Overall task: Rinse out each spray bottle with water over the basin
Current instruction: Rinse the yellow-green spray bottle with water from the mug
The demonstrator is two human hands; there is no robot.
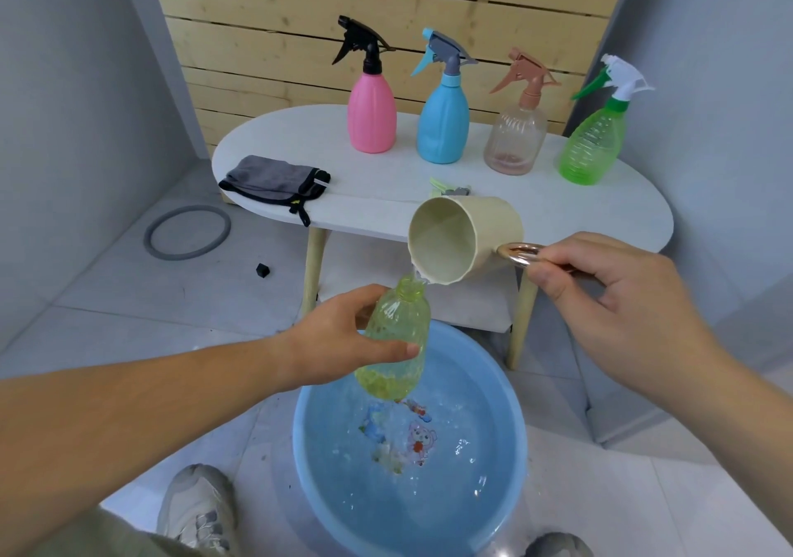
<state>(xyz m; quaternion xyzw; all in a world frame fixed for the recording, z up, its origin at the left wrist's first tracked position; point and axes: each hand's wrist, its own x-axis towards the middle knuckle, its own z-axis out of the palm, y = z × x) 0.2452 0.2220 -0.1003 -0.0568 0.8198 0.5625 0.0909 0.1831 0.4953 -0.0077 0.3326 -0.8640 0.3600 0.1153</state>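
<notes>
Grey ring (187, 233), thin, round, flat on the tiled floor; grey cloth (274, 178), soft pile, black trim, small white tag too small to read, folded at the left end of the white oval table (600, 213); left hand (343, 337), fingers and thumb wrapped round the yellow-green bottle (397, 342), clear ribbed plastic, uncapped, tilted, held above the basin (493, 492); basin, round, pale blue plastic, on the floor, holding water, cartoon figures printed on its bottom; pink spray bottle (371, 114), opaque, fluted, black trigger head, upright on the table; blue spray bottle (443, 127), opaque, grey and blue head, just beside it; beige cup (463, 239), matte, tipped sideways, its lip at the yellow-green bottle's neck, water running in; peach bottle (515, 135), clear, ribbed, matching head; green bottle (594, 144), clear, ridged, white and green head; right hand (613, 299), pinching the cup's copper ring handle.
</notes>
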